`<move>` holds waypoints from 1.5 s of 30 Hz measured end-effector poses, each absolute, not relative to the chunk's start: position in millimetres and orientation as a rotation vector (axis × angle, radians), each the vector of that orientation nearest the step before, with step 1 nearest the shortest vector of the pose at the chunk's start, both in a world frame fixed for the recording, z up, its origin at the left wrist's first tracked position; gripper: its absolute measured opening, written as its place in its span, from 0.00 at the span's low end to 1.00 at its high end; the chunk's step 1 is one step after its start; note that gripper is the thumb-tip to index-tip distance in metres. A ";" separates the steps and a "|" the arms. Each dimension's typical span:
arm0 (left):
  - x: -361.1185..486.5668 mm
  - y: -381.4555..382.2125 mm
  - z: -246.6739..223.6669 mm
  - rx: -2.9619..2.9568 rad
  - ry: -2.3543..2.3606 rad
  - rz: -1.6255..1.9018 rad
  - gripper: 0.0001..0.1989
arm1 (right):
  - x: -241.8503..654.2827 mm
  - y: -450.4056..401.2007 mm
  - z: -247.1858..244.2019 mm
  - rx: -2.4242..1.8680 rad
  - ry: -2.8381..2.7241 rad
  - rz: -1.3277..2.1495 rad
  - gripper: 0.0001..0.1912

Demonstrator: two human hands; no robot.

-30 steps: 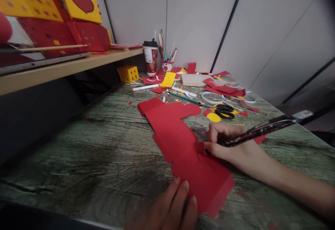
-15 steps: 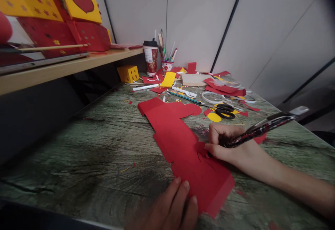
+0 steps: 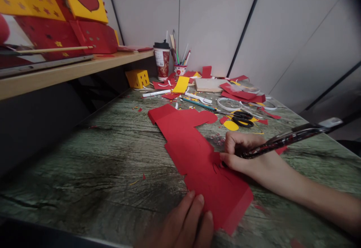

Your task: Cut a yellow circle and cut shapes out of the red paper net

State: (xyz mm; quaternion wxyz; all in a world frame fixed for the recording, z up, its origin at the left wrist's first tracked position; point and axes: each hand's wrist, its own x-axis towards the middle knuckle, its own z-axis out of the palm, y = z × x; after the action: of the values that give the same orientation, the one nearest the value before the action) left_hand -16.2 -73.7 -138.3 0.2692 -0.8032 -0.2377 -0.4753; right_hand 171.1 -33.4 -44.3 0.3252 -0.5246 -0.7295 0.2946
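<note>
Right hand (image 3: pixel 251 152): grip clasping a dark pen (image 3: pixel 284 139) over the red card (image 3: pixel 191 146)
Left hand (image 3: pixel 183 223): grip released, fingertips at the card's left edge
Red card: on the worktop (image 3: pixel 107 165) (dark curves (image 3: pixel 215 169) drawn on it)

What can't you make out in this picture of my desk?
- Head view: the pen's tip, mostly covered by the right hand, so whether it touches the red paper is unclear.
- Head view: the wrist of the left hand, cut off by the bottom edge.
- Head view: the print on the cup's label, too small to read.
- Head view: the round red thing on the left, blurred and cut off by the edge.
</note>
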 end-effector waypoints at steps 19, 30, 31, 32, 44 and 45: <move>-18.4 -72.4 -136.4 -2.172 -0.623 -1.331 0.07 | 171.1 -33.0 -44.9 -1.372 -1.895 0.736 0.13; -18.1 -71.5 -134.9 -2.149 -0.600 -1.317 0.06 | 172.4 -34.2 -44.8 -1.368 -1.913 0.772 0.13; -18.2 -71.6 -134.8 -2.151 -0.599 -1.314 0.06 | 172.3 -34.2 -44.8 -1.368 -1.911 0.770 0.13; -18.5 -71.7 -134.6 -2.155 -0.602 -1.314 0.06 | 172.2 -34.1 -44.9 -1.368 -1.914 0.774 0.13; -19.1 -71.3 -133.3 -2.168 -0.615 -1.287 0.06 | 173.8 -34.8 -46.7 -1.331 -1.939 0.828 0.15; -19.3 -71.7 -133.5 -2.163 -0.613 -1.284 0.05 | 173.8 -34.8 -46.9 -1.332 -1.935 0.832 0.14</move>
State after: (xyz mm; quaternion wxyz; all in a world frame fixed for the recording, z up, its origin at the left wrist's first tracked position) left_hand -19.3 -71.7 -133.5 0.2730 -0.8037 -0.2279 -0.4771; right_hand 173.8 -34.8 -46.9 0.3189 -0.5065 -0.7359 0.3165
